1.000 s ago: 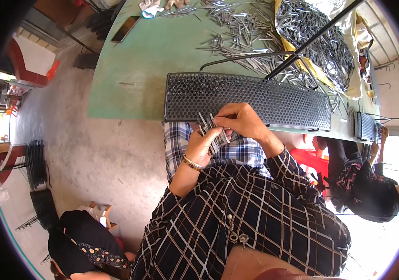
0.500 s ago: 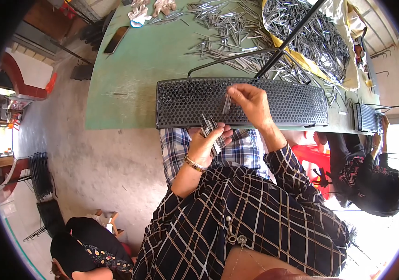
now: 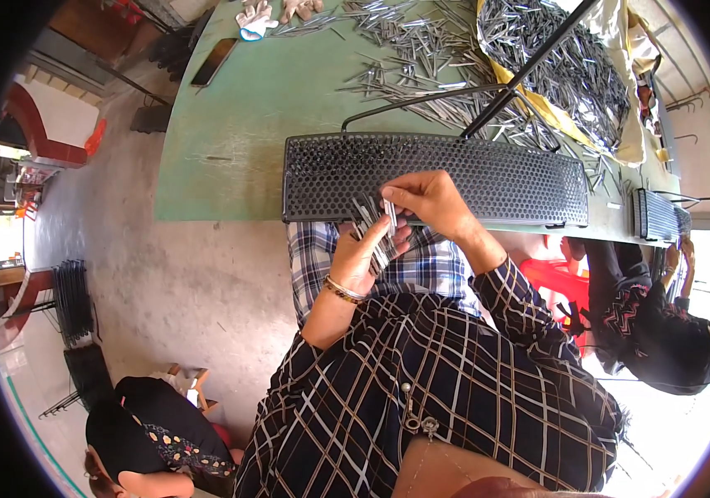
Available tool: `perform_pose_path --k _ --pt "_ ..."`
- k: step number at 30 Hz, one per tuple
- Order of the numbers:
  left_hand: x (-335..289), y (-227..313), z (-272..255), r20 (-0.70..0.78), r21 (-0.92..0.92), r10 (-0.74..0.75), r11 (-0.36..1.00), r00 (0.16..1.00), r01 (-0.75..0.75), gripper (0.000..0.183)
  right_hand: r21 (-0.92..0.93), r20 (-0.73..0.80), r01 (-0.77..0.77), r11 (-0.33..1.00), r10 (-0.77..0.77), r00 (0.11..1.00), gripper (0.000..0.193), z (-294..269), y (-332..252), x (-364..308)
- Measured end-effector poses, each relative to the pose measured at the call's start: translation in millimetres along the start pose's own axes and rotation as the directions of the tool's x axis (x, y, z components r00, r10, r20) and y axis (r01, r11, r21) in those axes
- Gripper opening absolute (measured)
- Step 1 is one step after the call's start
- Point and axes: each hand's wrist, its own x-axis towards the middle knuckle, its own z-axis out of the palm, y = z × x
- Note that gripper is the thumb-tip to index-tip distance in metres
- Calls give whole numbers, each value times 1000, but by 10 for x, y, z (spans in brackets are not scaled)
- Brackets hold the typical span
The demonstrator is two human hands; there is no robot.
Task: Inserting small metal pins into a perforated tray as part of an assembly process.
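Observation:
My left hand point(image 3: 358, 254) is closed around a bundle of thin metal strips point(image 3: 363, 217), which fan out past the fingers. Just above it, my right hand point(image 3: 431, 205) pinches one or more narrow strips point(image 3: 391, 212) between thumb and fingertips, close against the bundle. Whether these touch the bundle I cannot tell. Behind both hands a long black perforated metal panel point(image 3: 488, 179) lies along the near edge of the green table point(image 3: 243, 170). Its surface is full of small round holes, and black rods rise from its far side.
Loose metal strips point(image 3: 409, 46) are strewn across the table, beside a yellow-edged sack point(image 3: 566, 62) full of them. A phone point(image 3: 215, 62) and work gloves point(image 3: 255, 18) lie at far left. One person point(image 3: 160, 436) is at lower left, another point(image 3: 658, 324) at right near a second panel point(image 3: 660, 214).
My right hand has come down and left from over the perforated panel to the bundle in my left hand, still pinching. My left hand stays nearly in place.

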Motion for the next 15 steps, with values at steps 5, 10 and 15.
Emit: perform_pose_path --k 5,10,15 --pt "-23 -77 15 -16 56 -57 997 998 58 23 -80 -8 -55 995 55 998 20 -65 9 -75" --pt "8 -93 47 -47 60 -31 998 998 34 28 -95 -34 -106 990 103 994 21 -113 19 -73" --pt "45 -91 49 -107 -5 41 999 993 -42 21 -89 -75 2 996 -9 997 21 -117 -15 -4"
